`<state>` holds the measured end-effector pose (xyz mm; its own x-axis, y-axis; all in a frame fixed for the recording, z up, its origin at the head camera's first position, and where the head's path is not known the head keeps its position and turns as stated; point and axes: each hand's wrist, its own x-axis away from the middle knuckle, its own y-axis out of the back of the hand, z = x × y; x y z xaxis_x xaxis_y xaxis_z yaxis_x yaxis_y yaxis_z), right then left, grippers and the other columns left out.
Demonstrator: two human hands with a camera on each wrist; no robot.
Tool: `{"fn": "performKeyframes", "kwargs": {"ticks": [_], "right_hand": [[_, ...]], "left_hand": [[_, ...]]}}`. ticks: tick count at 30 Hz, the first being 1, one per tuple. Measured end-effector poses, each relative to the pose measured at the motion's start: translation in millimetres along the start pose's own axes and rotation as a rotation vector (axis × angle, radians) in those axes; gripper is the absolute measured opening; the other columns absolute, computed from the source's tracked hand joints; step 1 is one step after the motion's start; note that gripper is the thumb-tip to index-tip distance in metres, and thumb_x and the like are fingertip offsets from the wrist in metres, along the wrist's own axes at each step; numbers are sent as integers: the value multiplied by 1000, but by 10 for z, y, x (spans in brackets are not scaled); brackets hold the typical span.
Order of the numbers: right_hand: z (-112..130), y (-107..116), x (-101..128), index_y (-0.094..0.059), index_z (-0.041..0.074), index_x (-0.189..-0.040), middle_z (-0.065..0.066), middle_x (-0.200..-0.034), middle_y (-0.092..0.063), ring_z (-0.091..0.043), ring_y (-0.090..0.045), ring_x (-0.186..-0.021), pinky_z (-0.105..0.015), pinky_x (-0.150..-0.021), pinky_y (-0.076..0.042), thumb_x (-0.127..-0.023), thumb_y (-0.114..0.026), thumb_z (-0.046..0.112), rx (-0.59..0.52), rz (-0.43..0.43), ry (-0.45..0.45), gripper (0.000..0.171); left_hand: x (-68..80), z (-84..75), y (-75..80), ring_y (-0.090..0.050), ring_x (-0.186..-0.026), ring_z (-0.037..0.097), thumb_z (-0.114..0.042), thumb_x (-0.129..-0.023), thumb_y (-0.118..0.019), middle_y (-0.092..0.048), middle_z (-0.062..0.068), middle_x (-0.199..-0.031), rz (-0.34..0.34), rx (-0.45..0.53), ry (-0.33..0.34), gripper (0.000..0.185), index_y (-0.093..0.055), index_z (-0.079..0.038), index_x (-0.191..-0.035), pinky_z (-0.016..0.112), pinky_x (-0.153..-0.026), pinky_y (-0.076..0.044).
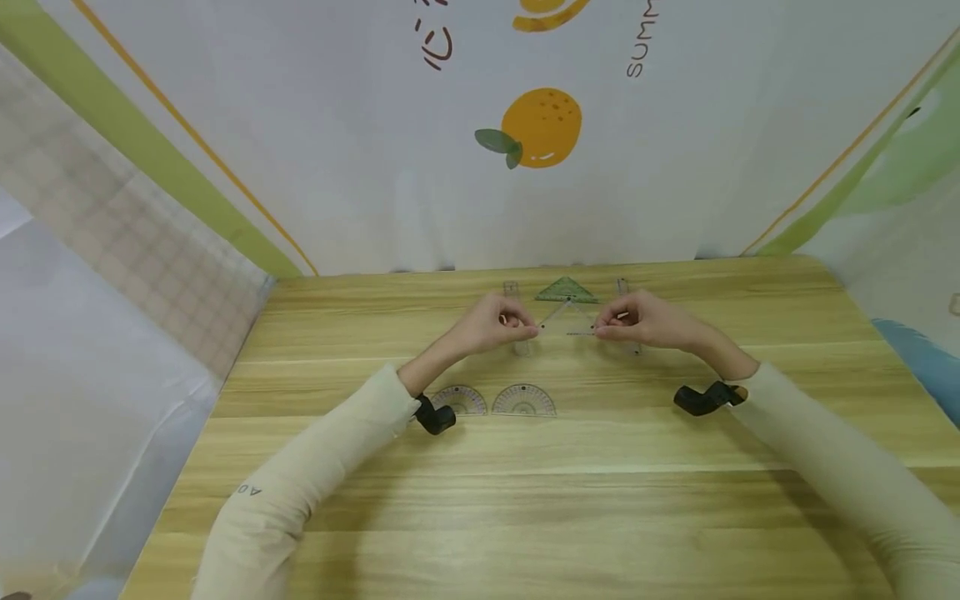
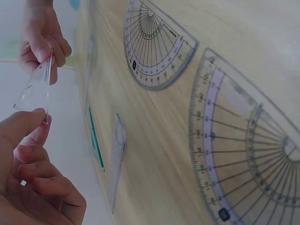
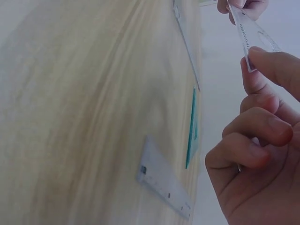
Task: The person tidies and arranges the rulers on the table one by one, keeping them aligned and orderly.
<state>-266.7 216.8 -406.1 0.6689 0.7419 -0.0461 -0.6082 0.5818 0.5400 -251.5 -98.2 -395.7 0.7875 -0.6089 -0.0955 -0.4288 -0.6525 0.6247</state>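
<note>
Both hands hold a clear plastic set square (image 1: 567,320) off the table, one at each lower corner, its peak pointing away. My left hand (image 1: 495,325) pinches the left corner between thumb and forefinger. The opposite corner is pinched the same way by my right hand (image 1: 648,321). In the left wrist view the set square (image 2: 35,96) is tilted, with dark lettering along one edge. Just beyond it on the table lies a green set square (image 1: 566,290). A clear ruler (image 1: 522,348) lies partly hidden beneath the left hand, and another ruler (image 1: 622,287) beneath the right.
Two clear protractors, a left one (image 1: 461,400) and a right one (image 1: 524,401), lie side by side nearer me, by the left wrist. The wooden table (image 1: 540,517) meets a printed white curtain (image 1: 360,167) at its back edge.
</note>
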Motion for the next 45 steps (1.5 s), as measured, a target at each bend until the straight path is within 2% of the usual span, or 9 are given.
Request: {"fn": "performKeyframes", "kwargs": {"ticks": [9, 18, 27, 34, 45], "right_hand": [[-30, -51, 61, -72, -3, -102, -4, -79, -55, -9, -36, -60, -27, -53, -33, -101, -65, 7, 12, 8, -31, 13], [-27, -104, 102, -74, 1, -102, -7, -87, -59, -13, -47, -71, -25, -60, -40, -101, -66, 11, 40, 5, -72, 13], [-69, -129, 178, -74, 2, -100, -4, -84, -59, -9, -44, -67, -24, -57, -36, -102, -64, 9, 38, 48, -15, 12], [-72, -176, 233, -74, 7, -99, -2, -82, -58, -10, -45, -67, -25, -57, -37, -102, -65, 13, 43, 75, -10, 11], [-94, -190, 323, -74, 7, -99, -2, -82, -58, -11, -47, -69, -26, -59, -41, -101, -65, 11, 25, 58, -5, 10]], "left_hand": [[20, -4, -27, -43, -63, 10, -11, -96, -73, -53, -1, -69, 30, -5, -1, 10, -78, -3, -94, 24, -59, -35], [48, -22, -68, -44, -63, 9, -10, -95, -75, -52, -1, -68, 35, -9, 1, 9, -78, -2, -94, 23, -60, -37], [93, -41, -128, -44, -62, 9, -11, -94, -75, -56, 0, -70, 67, 1, 10, 8, -78, -3, -93, 23, -58, -37], [141, -62, -177, -43, -60, 9, -11, -95, -75, -56, 0, -69, 85, -3, 11, 8, -78, -4, -93, 23, -58, -37], [170, -128, -237, -44, -61, 7, -12, -96, -74, -59, -2, -73, 110, 10, 48, 9, -78, -4, -93, 22, -59, -38]]}}
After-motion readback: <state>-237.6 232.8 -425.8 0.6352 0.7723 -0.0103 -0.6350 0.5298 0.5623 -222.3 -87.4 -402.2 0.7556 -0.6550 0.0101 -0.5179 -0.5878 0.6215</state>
